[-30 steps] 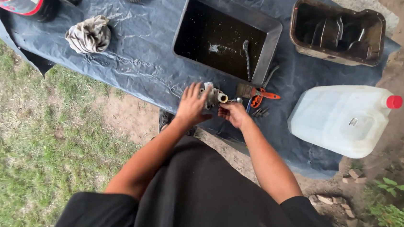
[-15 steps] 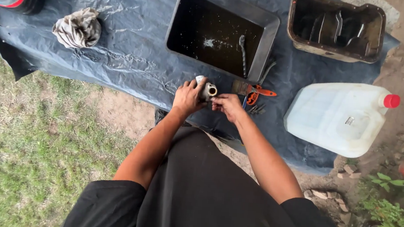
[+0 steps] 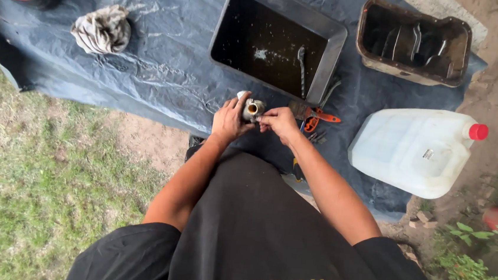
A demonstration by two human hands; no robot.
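I hold a small metal part (image 3: 252, 108) with a round brass-coloured opening over a dark blue tarp (image 3: 166, 68). My left hand (image 3: 228, 119) wraps around it from the left. My right hand (image 3: 279, 122) pinches it from the right with fingertips at its opening. Orange-handled pliers (image 3: 317, 117) lie on the tarp just right of my right hand.
A black rectangular pan (image 3: 277, 41) of dark liquid with a tool in it sits behind my hands. A rusty oil pan (image 3: 413, 41) is at the back right. A white jerrycan with a red cap (image 3: 417, 150) lies at right. A crumpled rag (image 3: 101, 29) lies at left. Grass borders the tarp.
Both hands have stayed together on the small part, lifting it slightly. The camera has shifted, so the pan and rag sit a little differently in view.
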